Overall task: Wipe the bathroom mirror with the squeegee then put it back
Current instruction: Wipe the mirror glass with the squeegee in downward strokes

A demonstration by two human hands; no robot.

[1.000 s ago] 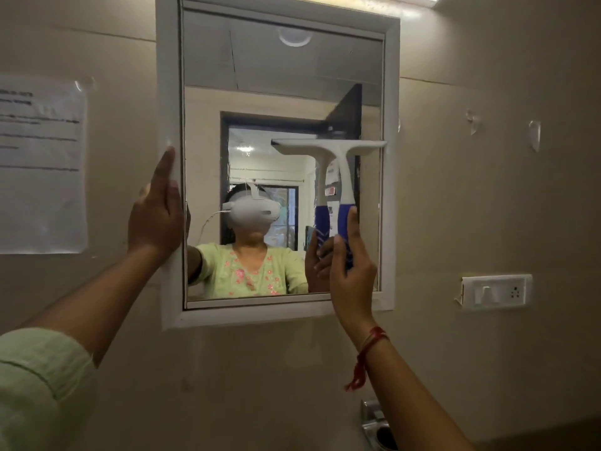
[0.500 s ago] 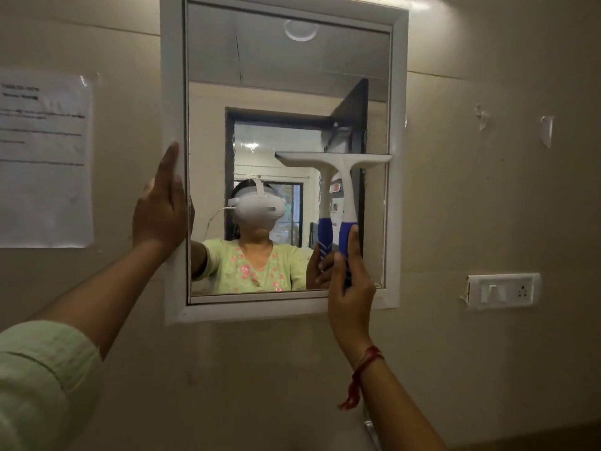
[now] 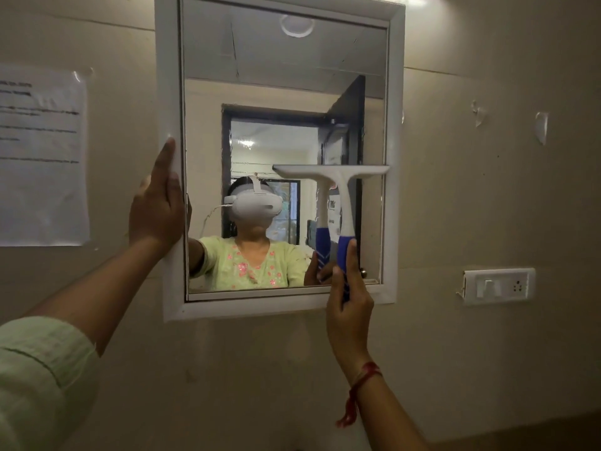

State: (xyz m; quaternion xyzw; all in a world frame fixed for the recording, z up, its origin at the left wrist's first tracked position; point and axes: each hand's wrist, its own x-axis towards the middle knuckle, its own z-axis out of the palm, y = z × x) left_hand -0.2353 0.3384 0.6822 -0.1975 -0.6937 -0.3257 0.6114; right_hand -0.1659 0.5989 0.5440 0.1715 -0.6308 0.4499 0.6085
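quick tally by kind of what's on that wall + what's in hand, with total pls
Mirror: 1
Squeegee: 1, held in the right hand
Paper notice: 1
Switch plate: 1
Tape scraps at upper right: 2
Total: 6
The left hand rests on the mirror's frame.

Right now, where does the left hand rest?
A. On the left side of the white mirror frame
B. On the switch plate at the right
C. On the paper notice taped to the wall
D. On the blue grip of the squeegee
A: the left hand lies flat against the left side of the mirror frame, while the right hand alone holds the squeegee by its blue grip.
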